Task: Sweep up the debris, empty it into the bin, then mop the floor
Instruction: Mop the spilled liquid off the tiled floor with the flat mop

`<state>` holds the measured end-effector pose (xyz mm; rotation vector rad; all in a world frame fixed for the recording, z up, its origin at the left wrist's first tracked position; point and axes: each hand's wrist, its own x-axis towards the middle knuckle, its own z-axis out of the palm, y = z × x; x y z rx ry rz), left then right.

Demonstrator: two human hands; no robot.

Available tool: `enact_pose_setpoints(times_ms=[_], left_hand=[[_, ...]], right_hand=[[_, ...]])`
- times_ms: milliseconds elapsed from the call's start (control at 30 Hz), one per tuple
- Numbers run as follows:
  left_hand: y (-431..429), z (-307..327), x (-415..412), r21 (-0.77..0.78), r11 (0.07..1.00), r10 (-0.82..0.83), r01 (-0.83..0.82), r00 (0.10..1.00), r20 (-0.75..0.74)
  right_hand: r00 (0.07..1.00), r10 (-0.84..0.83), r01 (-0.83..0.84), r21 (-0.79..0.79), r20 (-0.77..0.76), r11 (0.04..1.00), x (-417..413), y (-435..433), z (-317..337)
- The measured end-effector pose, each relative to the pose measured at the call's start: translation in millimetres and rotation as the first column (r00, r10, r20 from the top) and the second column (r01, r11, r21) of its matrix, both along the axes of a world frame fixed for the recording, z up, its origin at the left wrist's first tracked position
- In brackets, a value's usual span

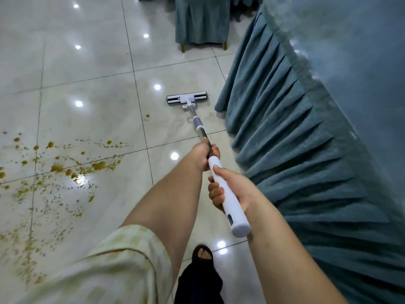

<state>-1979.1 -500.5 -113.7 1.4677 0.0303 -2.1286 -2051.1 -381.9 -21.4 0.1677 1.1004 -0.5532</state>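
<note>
A flat mop with a white and grey head (187, 99) lies flat on the glossy tiled floor (87, 84), close to the hem of a blue-green table skirt. Its pole slants back toward me. My left hand (202, 155) is wrapped around the dark pole just above the white grip. My right hand (230, 191) holds the white handle (228, 202) lower down, near its grey end cap. A yellow-brown spill (65, 170) of drops and specks spreads over the tiles on the left, apart from the mop head.
A table draped in a pleated blue-green cloth (306, 139) fills the right side. A covered chair (201, 20) stands at the back. My foot in a black sandal (202, 255) is on the floor below the handle. Ceiling lights reflect in the tiles.
</note>
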Motion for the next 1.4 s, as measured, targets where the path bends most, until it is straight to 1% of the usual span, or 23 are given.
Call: enact_pose_setpoints(times_ms=[133,233,300,400,500,633,833,967,1200,1400], left_hand=[[-30.0,-17.0,-7.3,-0.017,1.000,0.009,-0.008,0.999,0.037],[-21.4,-24.8,-5.1,-0.013,1.000,-0.009,0.010,0.999,0.039],[-5.7,-25.4,-0.7,0.000,0.999,-0.034,0.034,0.998,0.048],[21.4,-19.1,10.4,0.014,0.998,-0.065,0.065,0.996,0.068],[59.0,-9.9,30.3,0.015,0.994,-0.109,0.109,0.992,0.068],[132.7,-0.5,71.6,0.027,0.979,-0.202,0.201,0.976,0.077],[249.0,19.5,142.3,-0.009,0.957,-0.289,0.290,0.955,0.068],[304.0,34.0,176.2,-0.022,0.947,-0.318,0.320,0.946,0.065],[349.6,68.1,198.2,-0.049,0.941,-0.334,0.335,0.942,0.023],[334.8,68.1,191.8,-0.028,0.953,-0.303,0.303,0.953,0.004]], right_hand=[[1.000,0.014,-0.014,-0.011,-0.011,1.000,-6.0,-30.0,-18.7],[1.000,0.002,-0.002,-0.001,0.006,1.000,-5.5,-18.7,-24.8],[0.996,-0.052,0.051,0.023,0.074,0.998,-0.7,0.8,-23.9],[0.966,-0.167,0.156,0.068,0.200,0.985,13.6,33.9,-14.0],[0.930,-0.254,0.239,0.087,0.266,0.967,38.2,74.8,-4.5],[0.917,-0.311,0.296,0.096,0.249,0.950,88.2,150.3,1.8],[0.877,-0.405,0.391,0.105,0.260,0.914,168.3,266.8,22.6],[0.864,-0.438,0.433,0.079,0.249,0.898,206.5,322.1,49.2],[0.868,-0.462,0.458,0.069,0.179,0.886,230.1,359.3,91.6],[0.902,-0.417,0.413,0.056,0.116,0.909,226.2,342.1,86.1]])
